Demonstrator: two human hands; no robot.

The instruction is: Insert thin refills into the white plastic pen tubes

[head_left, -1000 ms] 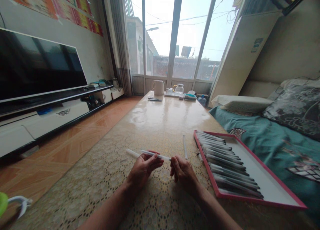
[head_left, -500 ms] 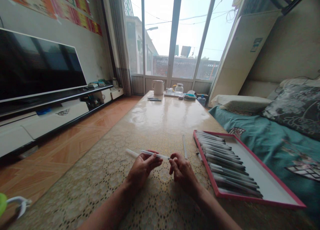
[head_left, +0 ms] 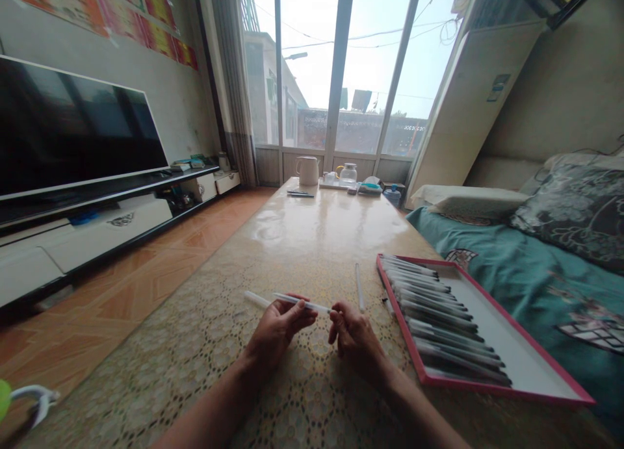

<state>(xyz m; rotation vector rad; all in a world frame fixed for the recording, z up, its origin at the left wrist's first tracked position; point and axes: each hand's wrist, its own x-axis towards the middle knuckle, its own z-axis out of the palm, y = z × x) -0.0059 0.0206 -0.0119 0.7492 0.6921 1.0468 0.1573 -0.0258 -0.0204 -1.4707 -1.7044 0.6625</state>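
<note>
My left hand (head_left: 279,324) is closed round a slim, whitish pen (head_left: 318,307), with the thumb on top of it. The pen lies nearly level above the table, its thin end poking out to the left. At its right end, the fingers of my right hand (head_left: 358,335) are pinched together on it; that tip is hidden by them. Just behind my left hand, a white stick-like piece (head_left: 255,299) rests on the tablecloth. Another slender, pale pen part (head_left: 359,285) lies beyond my right hand.
To the right is a red-rimmed tray (head_left: 408,345) holding a row of several pens (head_left: 441,306) with dark ends. A beige jug (head_left: 308,171), a glass pot (head_left: 348,173) and a tissue pack (head_left: 370,188) stand at the table's far end. A sofa (head_left: 487,260) borders the right side.
Hardly anything differs. My right fingers have shifted very slightly at the pen's right end, and both hands keep their place.
</note>
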